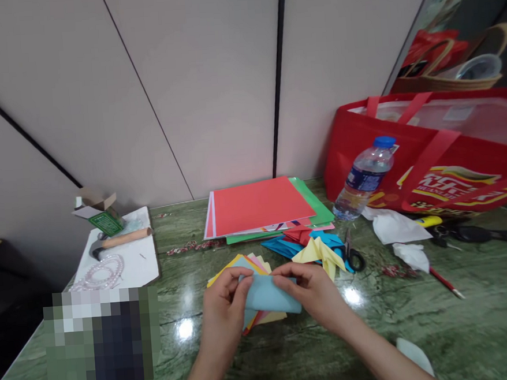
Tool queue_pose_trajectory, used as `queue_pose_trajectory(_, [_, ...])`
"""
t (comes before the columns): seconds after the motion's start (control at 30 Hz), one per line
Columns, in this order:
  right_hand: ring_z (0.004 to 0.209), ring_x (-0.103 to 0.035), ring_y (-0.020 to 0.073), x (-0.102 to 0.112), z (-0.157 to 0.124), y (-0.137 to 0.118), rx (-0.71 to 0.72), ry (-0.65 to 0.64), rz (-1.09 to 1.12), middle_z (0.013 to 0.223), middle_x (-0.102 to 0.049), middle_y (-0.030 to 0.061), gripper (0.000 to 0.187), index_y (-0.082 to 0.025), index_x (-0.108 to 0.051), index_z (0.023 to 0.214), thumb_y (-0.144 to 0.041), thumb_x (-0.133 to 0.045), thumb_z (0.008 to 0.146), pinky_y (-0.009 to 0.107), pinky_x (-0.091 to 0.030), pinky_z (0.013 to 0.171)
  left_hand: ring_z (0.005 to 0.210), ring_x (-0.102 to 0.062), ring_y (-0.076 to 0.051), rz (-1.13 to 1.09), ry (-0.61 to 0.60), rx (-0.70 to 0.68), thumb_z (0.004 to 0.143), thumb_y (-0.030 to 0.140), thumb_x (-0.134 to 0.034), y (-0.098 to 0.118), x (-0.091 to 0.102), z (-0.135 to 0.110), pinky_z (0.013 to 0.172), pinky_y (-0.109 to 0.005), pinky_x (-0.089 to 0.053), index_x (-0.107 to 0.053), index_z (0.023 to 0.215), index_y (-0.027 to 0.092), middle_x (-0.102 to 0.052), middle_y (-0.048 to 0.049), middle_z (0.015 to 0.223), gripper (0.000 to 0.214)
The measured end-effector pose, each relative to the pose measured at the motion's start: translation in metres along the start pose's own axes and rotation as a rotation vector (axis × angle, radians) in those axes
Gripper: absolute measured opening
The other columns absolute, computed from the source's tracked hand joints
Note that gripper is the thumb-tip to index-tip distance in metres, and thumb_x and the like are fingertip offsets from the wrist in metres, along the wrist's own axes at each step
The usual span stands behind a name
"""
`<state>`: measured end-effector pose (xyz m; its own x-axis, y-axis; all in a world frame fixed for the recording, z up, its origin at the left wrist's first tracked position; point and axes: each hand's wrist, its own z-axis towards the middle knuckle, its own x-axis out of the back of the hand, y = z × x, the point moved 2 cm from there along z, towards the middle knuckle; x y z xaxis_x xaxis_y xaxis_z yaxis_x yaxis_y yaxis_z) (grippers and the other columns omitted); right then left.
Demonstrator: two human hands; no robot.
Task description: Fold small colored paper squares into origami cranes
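Observation:
Between my hands is a light blue sheet of paper [272, 296], folded over along its top edge. My left hand [228, 293] pinches its upper left part between thumb and fingers. At the upper right, my right hand [306, 287] pinches the same sheet. Under it lies a loose stack of coloured paper squares [220, 273], yellow, blue, pink and red at the edges. Just beyond my right hand rest a pale yellow folded paper shape [321, 255] and blue folded paper pieces [279, 247]. Black-handled scissors [354, 257] lie beside them, partly covered.
Large coloured sheets [258, 204] lie against the wall. A water bottle [363, 179] leans by a red bag [442, 153] on the right. A white board [147, 249] on the left carries a green box [108, 220], a wooden-handled tool [126, 238] and a beaded strand [98, 273].

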<state>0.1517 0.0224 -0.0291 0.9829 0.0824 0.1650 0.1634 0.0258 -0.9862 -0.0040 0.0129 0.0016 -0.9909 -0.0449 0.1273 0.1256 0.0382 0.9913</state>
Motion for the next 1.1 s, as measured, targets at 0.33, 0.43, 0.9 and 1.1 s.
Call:
queue_pose_trajectory(0.33, [0.056, -0.049, 0.014, 0.004, 0.0, 0.005, 0.05, 0.087, -0.029, 0.064, -0.064, 0.0025, 0.022, -0.016, -0.067, 0.068, -0.035, -0.059, 0.073, 0.023, -0.035, 0.05, 0.1, -0.058, -0.024, 0.344, 0.04, -0.221, 0.08, 0.032, -0.051, -0.01, 0.005, 0.006, 0.085, -0.038, -0.044, -0.049, 0.112, 0.017, -0.064, -0.0116, 0.108, 0.035])
queue_pose_trajectory(0.43, [0.054, -0.046, 0.0137, 0.008, 0.002, 0.008, 0.042, 0.199, -0.009, 0.064, -0.064, 0.0027, 0.024, -0.017, -0.067, 0.068, -0.039, -0.059, 0.072, 0.024, -0.033, 0.047, 0.134, -0.016, -0.033, 0.822, 0.303, -0.283, 0.085, 0.036, -0.043, -0.011, 0.016, 0.013, 0.098, -0.066, -0.012, -0.037, 0.13, 0.014, -0.03, -0.0175, 0.144, 0.05])
queue_pose_trajectory(0.9, [0.058, -0.047, 0.0135, 0.016, 0.004, 0.019, 0.087, 0.469, 0.134, 0.067, -0.062, 0.002, 0.024, -0.017, -0.068, 0.074, -0.04, -0.065, 0.069, 0.024, -0.035, 0.05, 0.131, -0.003, -0.048, 1.183, 0.78, 0.23, 0.083, 0.059, -0.028, -0.029, 0.08, 0.023, 0.077, -0.081, -0.015, -0.02, 0.14, 0.01, -0.012, -0.0254, 0.147, 0.076])
queue_pose_trajectory(1.1, [0.061, -0.051, 0.015, 0.017, 0.004, 0.019, 0.121, 0.478, 0.195, 0.068, -0.064, 0.0031, 0.025, -0.016, -0.068, 0.075, -0.04, -0.066, 0.068, 0.026, -0.039, 0.053, 0.129, -0.007, -0.049, 1.184, 0.752, 0.256, 0.079, 0.064, -0.028, -0.036, 0.083, 0.025, 0.074, -0.082, -0.017, -0.019, 0.14, 0.012, -0.009, -0.0226, 0.148, 0.08])
